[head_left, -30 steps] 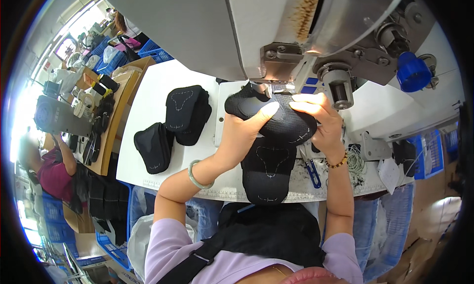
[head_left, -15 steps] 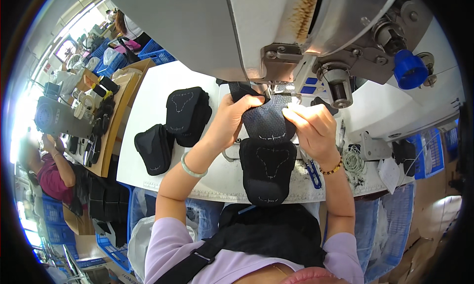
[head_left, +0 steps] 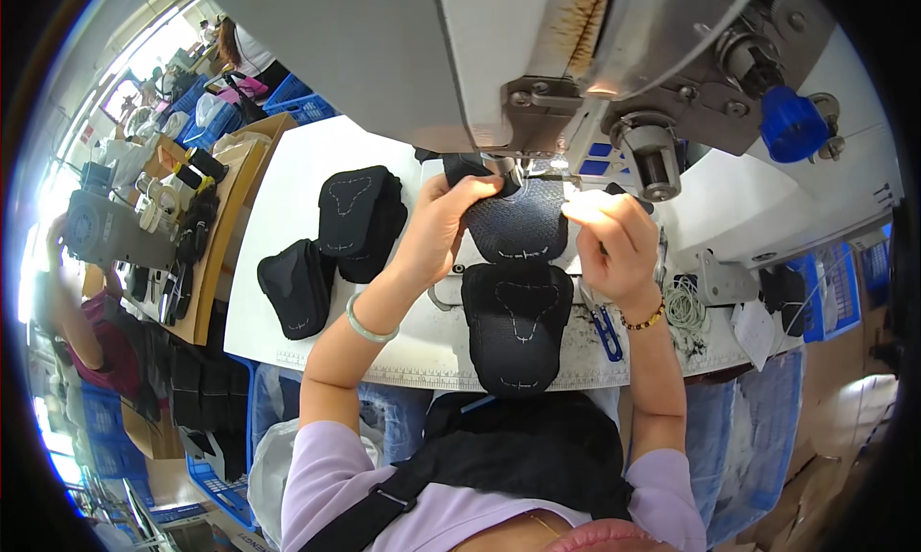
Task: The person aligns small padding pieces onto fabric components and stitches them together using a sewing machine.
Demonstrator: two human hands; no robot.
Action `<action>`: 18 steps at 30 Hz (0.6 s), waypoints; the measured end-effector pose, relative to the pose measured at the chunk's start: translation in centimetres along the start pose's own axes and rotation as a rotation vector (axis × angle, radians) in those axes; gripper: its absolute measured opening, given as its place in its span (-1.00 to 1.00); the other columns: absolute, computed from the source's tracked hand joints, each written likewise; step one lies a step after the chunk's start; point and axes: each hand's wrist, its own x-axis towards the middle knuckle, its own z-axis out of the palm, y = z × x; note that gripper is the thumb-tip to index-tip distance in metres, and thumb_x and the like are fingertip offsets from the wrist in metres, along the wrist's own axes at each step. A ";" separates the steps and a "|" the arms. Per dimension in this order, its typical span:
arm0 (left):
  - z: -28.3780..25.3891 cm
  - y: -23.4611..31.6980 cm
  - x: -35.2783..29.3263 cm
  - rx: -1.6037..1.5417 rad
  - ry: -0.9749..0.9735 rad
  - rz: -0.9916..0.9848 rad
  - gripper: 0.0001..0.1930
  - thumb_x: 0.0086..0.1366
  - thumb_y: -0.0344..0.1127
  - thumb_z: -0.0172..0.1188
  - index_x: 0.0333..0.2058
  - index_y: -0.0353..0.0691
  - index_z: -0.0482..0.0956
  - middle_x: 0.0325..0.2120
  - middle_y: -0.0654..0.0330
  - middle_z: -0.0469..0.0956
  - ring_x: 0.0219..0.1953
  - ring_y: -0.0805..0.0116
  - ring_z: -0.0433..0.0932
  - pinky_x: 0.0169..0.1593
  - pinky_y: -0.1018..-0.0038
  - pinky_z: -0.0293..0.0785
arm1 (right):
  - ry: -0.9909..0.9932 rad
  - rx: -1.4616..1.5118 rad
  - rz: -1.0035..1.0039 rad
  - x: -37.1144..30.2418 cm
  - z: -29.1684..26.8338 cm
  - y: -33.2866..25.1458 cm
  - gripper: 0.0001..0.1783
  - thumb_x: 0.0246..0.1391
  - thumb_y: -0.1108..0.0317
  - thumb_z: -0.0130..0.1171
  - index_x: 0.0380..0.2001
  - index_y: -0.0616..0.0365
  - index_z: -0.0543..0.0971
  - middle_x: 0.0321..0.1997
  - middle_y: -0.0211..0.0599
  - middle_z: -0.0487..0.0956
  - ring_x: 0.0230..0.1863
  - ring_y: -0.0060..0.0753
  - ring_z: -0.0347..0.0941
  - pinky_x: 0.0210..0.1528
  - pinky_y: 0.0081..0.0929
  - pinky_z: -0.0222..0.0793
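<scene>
Under the head of the sewing machine [head_left: 542, 120] lies a black fabric piece [head_left: 518, 228] with a white stitched mark near its lower edge. My left hand [head_left: 436, 221] pinches a black folded part of it at the upper left, thumb on top. At its right edge is my right hand [head_left: 619, 245], fingers curled, with thumb and forefinger closed at the border. The needle area is partly hidden by the machine. Just below the piece, a stack of black padded pieces [head_left: 513, 336] with white stitched outlines reaches the table's front edge.
Two more stacks of black pieces, one taller [head_left: 360, 216] and one smaller [head_left: 295, 298], stand to the left. Blue thread snips [head_left: 606, 333] and a pale cord coil [head_left: 685, 307] lie on the right. Blue crates [head_left: 758, 437] flank me below the table [head_left: 384, 365]. A co-worker [head_left: 101, 346] sits far left.
My right fingertips have moved from on top of the fabric to its right edge, and the piece now lies flatter. My left hand keeps its pinch. The co-worker's arm has shifted up.
</scene>
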 end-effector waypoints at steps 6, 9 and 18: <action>0.0 0.0 0.1 -0.142 0.009 0.146 -0.89 0.24 -0.43 0.05 -0.29 -0.32 0.49 -0.38 0.18 0.56 -0.37 0.48 0.54 -0.27 0.59 0.50 | 0.159 0.066 0.211 0.0 -0.4 0.2 -0.73 -0.28 0.69 0.06 -0.41 0.21 0.49 -0.35 -0.27 0.51 -0.54 -0.39 0.42 -0.51 -0.57 0.35; -0.1 -0.6 0.1 -0.090 0.089 0.193 -0.90 0.24 -0.44 0.06 -0.31 -0.33 0.49 -0.38 0.19 0.55 -0.35 0.50 0.53 -0.27 0.59 0.49 | 0.193 0.051 0.228 0.1 -0.4 0.3 -0.72 -0.27 0.72 0.03 -0.39 0.22 0.49 -0.36 -0.26 0.51 -0.52 -0.39 0.42 -0.49 -0.57 0.36; -16.2 4.8 -9.3 0.968 0.772 0.712 -0.63 0.05 -0.57 0.13 -0.09 -0.38 0.47 -0.21 -0.01 0.46 -0.23 0.28 0.51 -0.15 0.53 0.49 | -0.031 -0.044 0.689 -3.6 -6.5 0.8 -0.87 -0.03 0.53 0.12 -0.34 0.22 0.46 -0.45 -0.38 0.47 -0.50 -0.58 0.39 -0.38 -0.62 0.32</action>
